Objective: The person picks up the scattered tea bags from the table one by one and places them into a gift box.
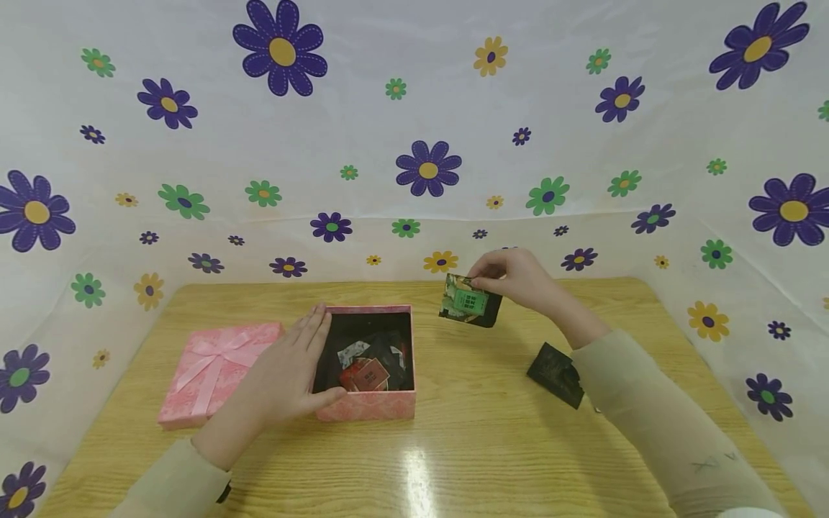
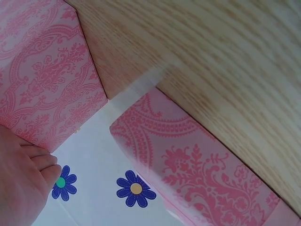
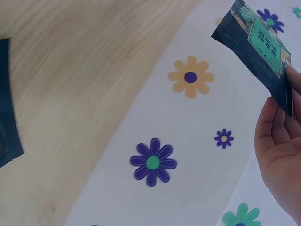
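The right hand pinches a dark packet with a green label by its top edge, its grip narrow on the foil, and holds it in the air above the surface, just right of the box. In the right wrist view the packet hangs tilted, fingers closed on its lower corner. The left hand lies flat against the open pink box's left wall, fingers straight, thumb on the front rim; its grip holds nothing. Inside the box lie several small packets, red and dark. The pink lid with a bow lies just left of the box. A second dark packet lies on the surface beside the right forearm.
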`<state>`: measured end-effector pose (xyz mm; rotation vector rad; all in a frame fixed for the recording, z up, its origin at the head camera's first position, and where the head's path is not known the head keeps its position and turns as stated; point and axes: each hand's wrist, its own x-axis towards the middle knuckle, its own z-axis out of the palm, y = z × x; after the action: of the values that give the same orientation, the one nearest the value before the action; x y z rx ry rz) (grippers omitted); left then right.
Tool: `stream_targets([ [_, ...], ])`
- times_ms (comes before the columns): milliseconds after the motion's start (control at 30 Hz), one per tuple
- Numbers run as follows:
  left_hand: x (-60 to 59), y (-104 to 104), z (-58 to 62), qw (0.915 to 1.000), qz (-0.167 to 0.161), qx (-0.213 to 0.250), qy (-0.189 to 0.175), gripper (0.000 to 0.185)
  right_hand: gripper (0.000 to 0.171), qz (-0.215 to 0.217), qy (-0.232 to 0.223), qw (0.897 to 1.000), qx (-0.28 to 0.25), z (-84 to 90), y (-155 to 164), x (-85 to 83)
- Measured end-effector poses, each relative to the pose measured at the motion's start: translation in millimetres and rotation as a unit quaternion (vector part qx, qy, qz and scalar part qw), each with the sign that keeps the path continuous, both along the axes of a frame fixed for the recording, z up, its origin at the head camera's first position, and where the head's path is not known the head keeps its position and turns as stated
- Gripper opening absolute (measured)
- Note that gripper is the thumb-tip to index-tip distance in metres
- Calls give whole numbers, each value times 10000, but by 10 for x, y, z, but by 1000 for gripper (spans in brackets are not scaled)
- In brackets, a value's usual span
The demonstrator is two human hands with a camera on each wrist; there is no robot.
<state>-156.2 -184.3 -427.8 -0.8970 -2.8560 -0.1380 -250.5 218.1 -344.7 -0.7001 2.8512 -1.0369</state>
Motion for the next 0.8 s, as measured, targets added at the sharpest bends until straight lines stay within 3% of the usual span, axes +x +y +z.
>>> stream_targets([
  [500,0,-9,2,10000,-36,18,16,112,9,431,182,9985,-300,250,-439,-46],
  [800,1,-6,1,10000,-10,22,16,112,9,657,18,9964,-530,249,-748,-34],
])
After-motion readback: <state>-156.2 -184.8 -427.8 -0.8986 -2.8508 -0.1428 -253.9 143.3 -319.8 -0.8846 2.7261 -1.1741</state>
